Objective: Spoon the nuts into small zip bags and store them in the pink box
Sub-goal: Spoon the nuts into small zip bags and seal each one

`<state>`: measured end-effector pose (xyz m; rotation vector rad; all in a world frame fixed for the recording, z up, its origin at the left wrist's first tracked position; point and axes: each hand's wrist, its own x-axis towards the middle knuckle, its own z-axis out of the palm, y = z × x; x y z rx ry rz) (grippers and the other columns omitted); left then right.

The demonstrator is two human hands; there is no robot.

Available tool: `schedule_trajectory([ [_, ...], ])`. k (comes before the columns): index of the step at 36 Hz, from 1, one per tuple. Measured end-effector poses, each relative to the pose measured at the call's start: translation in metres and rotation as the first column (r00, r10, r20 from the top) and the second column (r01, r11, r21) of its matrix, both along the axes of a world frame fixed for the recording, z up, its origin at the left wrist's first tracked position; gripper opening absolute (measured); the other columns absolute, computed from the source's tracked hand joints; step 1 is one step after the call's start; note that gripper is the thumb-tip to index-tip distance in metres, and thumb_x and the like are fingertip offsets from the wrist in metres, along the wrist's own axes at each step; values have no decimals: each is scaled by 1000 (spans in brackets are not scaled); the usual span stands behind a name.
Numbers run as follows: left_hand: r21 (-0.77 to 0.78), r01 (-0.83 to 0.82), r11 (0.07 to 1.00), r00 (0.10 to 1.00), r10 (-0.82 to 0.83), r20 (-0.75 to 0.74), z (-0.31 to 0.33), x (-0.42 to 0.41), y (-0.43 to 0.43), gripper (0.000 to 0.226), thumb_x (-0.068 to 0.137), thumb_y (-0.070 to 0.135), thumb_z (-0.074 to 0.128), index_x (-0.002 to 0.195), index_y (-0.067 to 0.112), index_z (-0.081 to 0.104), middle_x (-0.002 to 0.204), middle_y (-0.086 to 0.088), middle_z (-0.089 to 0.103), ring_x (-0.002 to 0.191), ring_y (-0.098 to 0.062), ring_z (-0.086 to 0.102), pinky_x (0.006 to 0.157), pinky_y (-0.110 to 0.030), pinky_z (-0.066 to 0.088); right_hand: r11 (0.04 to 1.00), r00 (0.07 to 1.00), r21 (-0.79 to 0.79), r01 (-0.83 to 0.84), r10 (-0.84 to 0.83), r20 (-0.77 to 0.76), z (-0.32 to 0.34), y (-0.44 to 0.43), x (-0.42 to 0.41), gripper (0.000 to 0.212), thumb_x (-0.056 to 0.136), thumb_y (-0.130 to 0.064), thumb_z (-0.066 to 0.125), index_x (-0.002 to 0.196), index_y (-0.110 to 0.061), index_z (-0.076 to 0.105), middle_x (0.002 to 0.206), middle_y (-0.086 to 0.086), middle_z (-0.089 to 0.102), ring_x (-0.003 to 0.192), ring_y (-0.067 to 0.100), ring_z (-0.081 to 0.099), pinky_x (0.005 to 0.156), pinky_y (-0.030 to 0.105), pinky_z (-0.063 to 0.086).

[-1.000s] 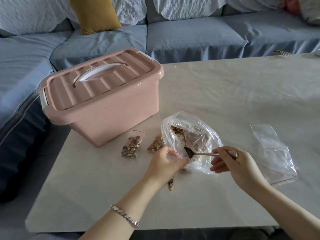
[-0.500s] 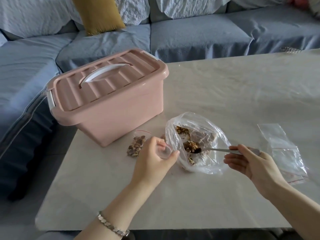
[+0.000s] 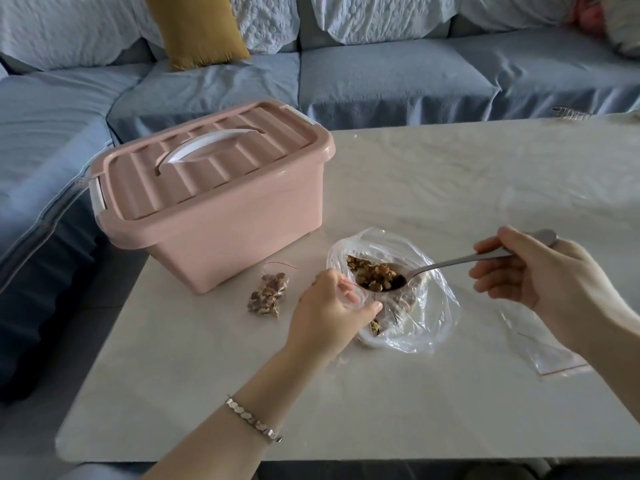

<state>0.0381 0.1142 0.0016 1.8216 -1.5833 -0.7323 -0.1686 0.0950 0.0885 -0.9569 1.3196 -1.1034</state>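
One heaped spoon of nuts is hovering at frame centre; my right hand is gripping its handle, while my left hand is pinching the small zip bag open. I am judging its film flimsy and slippery, best held at the rim. Upper left, the pink box is sitting lidded.

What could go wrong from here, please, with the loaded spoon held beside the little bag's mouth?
1. The spoon in the right hand is heaped with nuts, while the small zip bag pinched by the left hand has a narrow mouth: pieces may well spill onto the table.
2. The pink box has its lid on and both hands are busy, so storing will need a free hand.
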Motion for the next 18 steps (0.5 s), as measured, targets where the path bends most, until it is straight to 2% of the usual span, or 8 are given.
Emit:
schedule_trajectory([
  [5, -47, 31, 998, 998, -28, 54, 8, -3, 2, 41, 72, 44, 74, 92, 24, 45, 82, 14, 56, 82, -11, 56, 66, -18, 35, 991, 976, -46, -125, 114, -184, 13, -3, 20, 32, 97, -14, 42, 73, -1, 59, 45, 7, 61, 37, 15, 59, 37, 18, 46],
  [7, -68, 30, 997, 998, -27, 48, 8, -5, 4, 41, 71, 44, 74, 90, 23, 45, 83, 12, 58, 84, -13, 58, 67, -21, 38, 978, 948, -97, -187, 153, -280, 20, -3, 32, 32, 96, -14, 43, 72, -2, 59, 46, 7, 62, 39, 19, 60, 38, 21, 48],
  [10, -51, 0, 999, 1000, 0, 4, 6, -6, 6, 41, 71, 43, 75, 87, 22, 44, 78, 10, 58, 84, -17, 60, 71, -27, 43, 929, 854, -198, -313, 184, -486, 29, 3, 48, 31, 95, -18, 44, 71, -7, 61, 51, 5, 65, 43, 20, 63, 43, 22, 50],
  [13, -17, -10, 1000, 999, 9, -44, 2, -4, 7, 39, 72, 41, 75, 86, 23, 43, 75, 12, 56, 81, -13, 60, 72, -28, 47, 862, 736, -273, -427, 156, -658, 38, 12, 54, 31, 93, -26, 44, 70, -13, 61, 56, 0, 67, 42, 9, 61, 48, 17, 48],
  [15, -29, -10, 1000, 998, 8, -68, -1, -2, 8, 39, 72, 40, 75, 90, 24, 44, 78, 12, 58, 82, -9, 60, 74, -31, 50, 838, 715, -302, -455, 142, -684, 42, 16, 52, 30, 91, -28, 45, 70, -15, 61, 58, -3, 67, 42, 6, 60, 49, 15, 47],
  [18, -97, -19, 995, 998, 12, -69, -3, 0, 8, 39, 72, 38, 76, 90, 22, 46, 76, 11, 58, 83, -10, 60, 73, -24, 45, 835, 758, -330, -440, 148, -635, 41, 19, 46, 29, 89, -28, 45, 70, -15, 62, 58, -2, 67, 43, 9, 61, 48, 13, 46],
])
